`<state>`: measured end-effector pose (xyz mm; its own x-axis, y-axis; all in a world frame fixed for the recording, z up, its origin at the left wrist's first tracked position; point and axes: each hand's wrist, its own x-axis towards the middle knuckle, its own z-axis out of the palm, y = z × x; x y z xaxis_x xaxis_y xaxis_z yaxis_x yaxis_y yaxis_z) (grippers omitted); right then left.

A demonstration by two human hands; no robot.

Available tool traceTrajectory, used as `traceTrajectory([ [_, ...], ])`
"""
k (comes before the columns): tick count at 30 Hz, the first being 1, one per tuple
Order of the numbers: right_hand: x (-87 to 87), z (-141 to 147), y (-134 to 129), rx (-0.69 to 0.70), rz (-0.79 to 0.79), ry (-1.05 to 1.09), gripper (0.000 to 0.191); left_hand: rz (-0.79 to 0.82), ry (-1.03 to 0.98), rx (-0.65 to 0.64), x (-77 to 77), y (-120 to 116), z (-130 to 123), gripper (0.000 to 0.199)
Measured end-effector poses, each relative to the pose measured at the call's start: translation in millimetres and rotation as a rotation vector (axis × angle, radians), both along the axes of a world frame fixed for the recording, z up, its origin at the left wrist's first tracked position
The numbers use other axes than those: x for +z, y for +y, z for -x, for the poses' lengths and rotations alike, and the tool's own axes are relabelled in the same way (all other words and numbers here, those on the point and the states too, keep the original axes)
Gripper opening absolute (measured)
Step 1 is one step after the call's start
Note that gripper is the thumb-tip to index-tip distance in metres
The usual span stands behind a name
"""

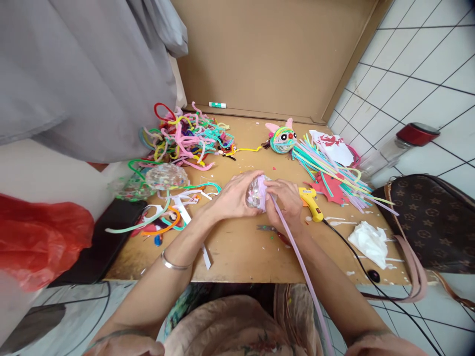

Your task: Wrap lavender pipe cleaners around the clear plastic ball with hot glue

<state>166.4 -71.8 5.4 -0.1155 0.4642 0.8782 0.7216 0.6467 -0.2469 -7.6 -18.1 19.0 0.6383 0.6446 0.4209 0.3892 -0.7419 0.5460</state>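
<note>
My left hand (237, 195) is closed around a clear rounded ball (254, 194) with colourful bits showing inside. A lilac pipe cleaner (293, 242) wraps over the ball's right side, and its long loose end trails down past my right forearm. My right hand (285, 200) pinches this pipe cleaner against the ball; the fingertips are partly hidden. Just right of that hand lies a yellow hot glue gun (312, 202). Below the hands, pliers (276, 232) with red handles rest on the table, partly covered by my right wrist.
A tangle of pipe cleaners (181, 138) is heaped at the back left. A finished-looking animal head (282, 138) stands at the back beside straight pipe cleaners (334, 168). Crumpled tissue (370, 242), a brown handbag (426, 222) and a glass bottle (397, 146) are on the right. The glue gun's cord crosses the front edge.
</note>
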Motion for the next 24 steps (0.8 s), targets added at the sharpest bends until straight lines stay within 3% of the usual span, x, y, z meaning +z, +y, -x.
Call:
traceTrajectory([
  [17,6.0,1.1,-3.7,0.004,-0.013,-0.028,0.016,0.017,-0.058,-0.060,-4.8,0.9,-2.9,0.096],
  [24,5.8,1.6,-5.1,-0.006,-0.011,-0.032,0.016,-0.001,-0.077,-0.078,-5.7,1.1,-3.2,0.084],
])
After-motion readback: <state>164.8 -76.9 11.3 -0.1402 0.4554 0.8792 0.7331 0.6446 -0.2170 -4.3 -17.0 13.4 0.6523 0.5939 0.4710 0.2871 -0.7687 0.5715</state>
